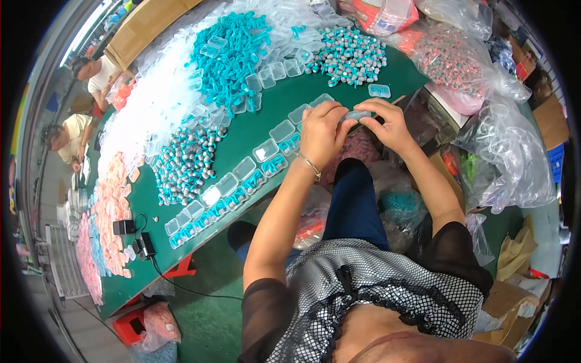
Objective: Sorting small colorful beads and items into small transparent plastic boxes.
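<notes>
My left hand (322, 132) and my right hand (390, 124) meet at the table's near edge, thumbs and fingers pinched on a small clear plastic case (356, 115) between them. Whatever lies inside that case is too small to tell. To the left, a row of open clear cases (243, 169) runs along the edge, lids tipped back, with teal and grey pieces in them. A closed case with teal contents (379, 91) lies just beyond my right hand.
Heaps of teal pieces (233, 51), grey-and-teal pieces (184, 166) and clear empty cases (136, 109) cover the green table (257, 130). Another grey-and-teal pile (351, 55) sits at the back. Bags of red-grey parts (451, 57) stand right. Two people work at far left. A black adapter (144, 245) trails a cable.
</notes>
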### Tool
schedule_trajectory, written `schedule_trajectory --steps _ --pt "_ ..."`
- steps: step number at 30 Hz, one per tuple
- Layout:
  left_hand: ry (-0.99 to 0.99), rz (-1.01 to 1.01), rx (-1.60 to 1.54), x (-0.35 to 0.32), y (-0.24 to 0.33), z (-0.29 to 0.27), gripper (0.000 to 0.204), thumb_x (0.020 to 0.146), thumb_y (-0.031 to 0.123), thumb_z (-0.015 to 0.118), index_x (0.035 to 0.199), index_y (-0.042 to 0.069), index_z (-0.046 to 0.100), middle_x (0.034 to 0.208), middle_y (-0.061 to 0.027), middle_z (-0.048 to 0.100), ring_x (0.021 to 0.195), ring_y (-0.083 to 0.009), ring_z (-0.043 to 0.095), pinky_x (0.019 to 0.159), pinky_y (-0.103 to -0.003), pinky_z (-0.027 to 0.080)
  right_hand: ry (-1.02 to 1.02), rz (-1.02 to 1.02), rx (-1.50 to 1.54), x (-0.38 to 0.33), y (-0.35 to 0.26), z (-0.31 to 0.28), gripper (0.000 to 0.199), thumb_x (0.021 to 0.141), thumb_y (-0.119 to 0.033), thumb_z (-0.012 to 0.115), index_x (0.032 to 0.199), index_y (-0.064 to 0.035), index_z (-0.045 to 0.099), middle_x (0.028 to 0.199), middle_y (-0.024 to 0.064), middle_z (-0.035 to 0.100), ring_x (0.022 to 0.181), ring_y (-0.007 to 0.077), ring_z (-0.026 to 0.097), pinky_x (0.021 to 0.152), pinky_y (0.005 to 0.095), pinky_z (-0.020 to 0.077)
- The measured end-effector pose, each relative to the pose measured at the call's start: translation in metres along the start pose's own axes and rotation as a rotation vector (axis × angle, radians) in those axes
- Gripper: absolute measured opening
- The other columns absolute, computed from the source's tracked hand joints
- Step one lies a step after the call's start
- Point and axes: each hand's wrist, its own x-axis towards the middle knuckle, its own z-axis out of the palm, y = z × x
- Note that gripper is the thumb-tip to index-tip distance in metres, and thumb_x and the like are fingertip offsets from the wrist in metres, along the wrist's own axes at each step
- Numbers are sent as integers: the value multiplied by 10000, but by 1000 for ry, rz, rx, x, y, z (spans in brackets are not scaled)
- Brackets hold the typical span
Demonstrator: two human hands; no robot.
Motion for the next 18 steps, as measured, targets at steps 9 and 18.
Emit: schedule_trajectory --steps 9,18 --pt "-80 -293 313 -10 -14 12 630 707 396 781 1220 87 586 1215 -129 581 1132 -311 510 891 -464 387 69 -64 -603 8 56 -6 255 769 -182 724 1012 -112 687 1047 47 666 1049 251 582 914 405 388" --pt "-183 -213 536 -13 -29 26 403 655 351 793 952 105 679 1061 -58 625 1066 -265 518 902 -511 342 58 -142 -730 26 42 11 263 763 -151 711 1023 -134 679 1085 1 629 1099 218 534 945 440 334"
